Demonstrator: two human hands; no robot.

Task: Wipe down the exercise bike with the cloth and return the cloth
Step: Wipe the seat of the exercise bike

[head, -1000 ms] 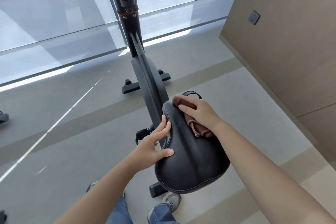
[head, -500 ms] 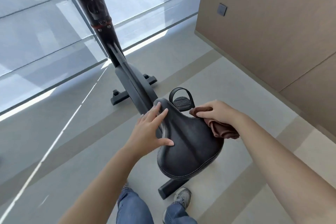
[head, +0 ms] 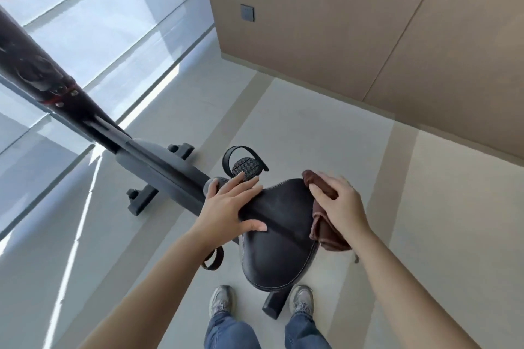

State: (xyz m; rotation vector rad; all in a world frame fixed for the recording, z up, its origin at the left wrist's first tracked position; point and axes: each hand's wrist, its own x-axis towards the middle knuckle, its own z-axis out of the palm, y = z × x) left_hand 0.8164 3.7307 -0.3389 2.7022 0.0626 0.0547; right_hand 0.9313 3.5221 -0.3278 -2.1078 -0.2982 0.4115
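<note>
While the cloth (head: 326,232) sits under the right grip (head: 340,207), bunched and pressed to the right flank of the saddle (head: 280,238), part of it hangs off below the edge.

Right grip: fingers laid over the cloth and holding it; thumb hidden.

Left grip (head: 231,207): wide, fingers straight, flat on the saddle's narrow nose, thumb on the top face. It holds nothing and seems to steady the seat.

Saddle long axis: nose points away toward the bike frame (head: 158,161) at upper left, broad rear toward the person's shoes (head: 222,302). From the right grip, the bare saddle top lies to the left, between the two grips.

Judgement: seat wipe is the step in hand. The next stroke likely runs leftward across the top, or back along the axis to the rear. The right grip is nearer and carries the cloth; the left need move only if the nose is wiped. The cloth's return place is not in view.
</note>
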